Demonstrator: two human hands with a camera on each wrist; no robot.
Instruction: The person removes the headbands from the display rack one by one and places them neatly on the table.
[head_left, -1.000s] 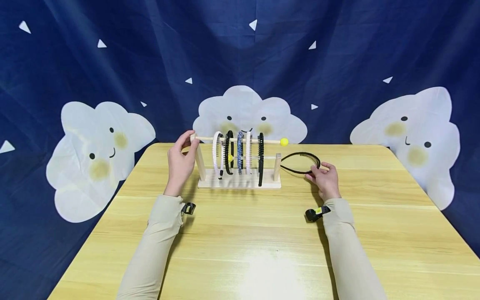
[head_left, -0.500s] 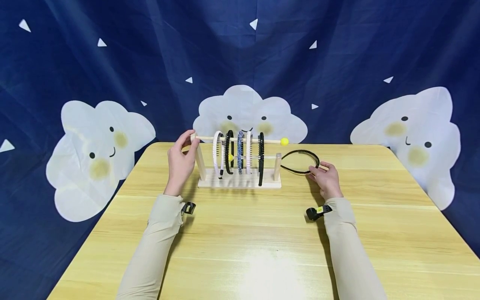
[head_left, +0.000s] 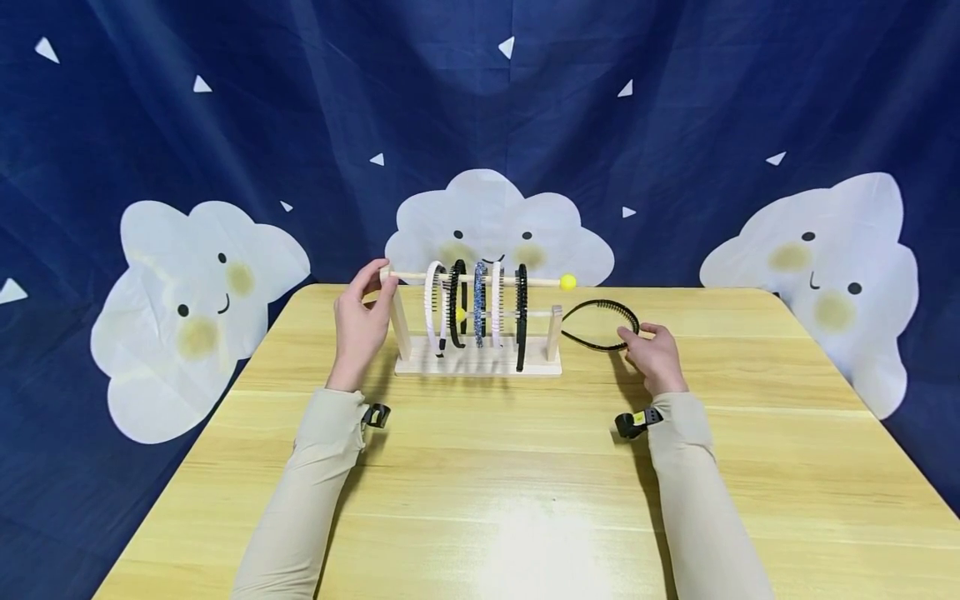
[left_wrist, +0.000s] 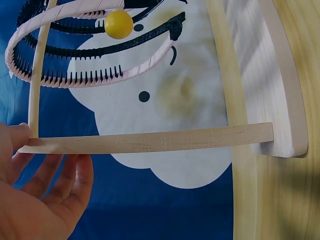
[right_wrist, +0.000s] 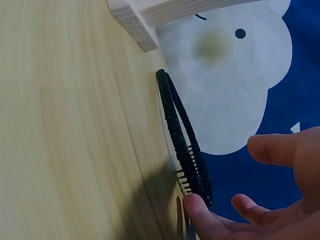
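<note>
A wooden headband rack (head_left: 542, 358) stands on the table. Several toothed headbands hang on its upper rod: a white headband (head_left: 431, 304), a blue headband (head_left: 480, 304), a pale pink headband (head_left: 497, 304) and black ones. My left hand (head_left: 360, 325) pinches the top of the rack's left post; the left wrist view shows thumb and fingers around that post end (left_wrist: 150, 141). A loose black headband (head_left: 600, 346) lies on the table just right of the rack. My right hand (head_left: 654, 358) touches its near edge with one digit, the other fingers (right_wrist: 275, 150) spread away from it.
Yellow balls cap the rods, one of them the upper ball (head_left: 568, 282) at the right end. Behind the wooden table (head_left: 480, 467) hangs a blue curtain (head_left: 675, 108) printed with clouds.
The black headband has settled flat beside the rack, and my right hand has loosened from it, moving slightly right. My left hand keeps its place on the post.
</note>
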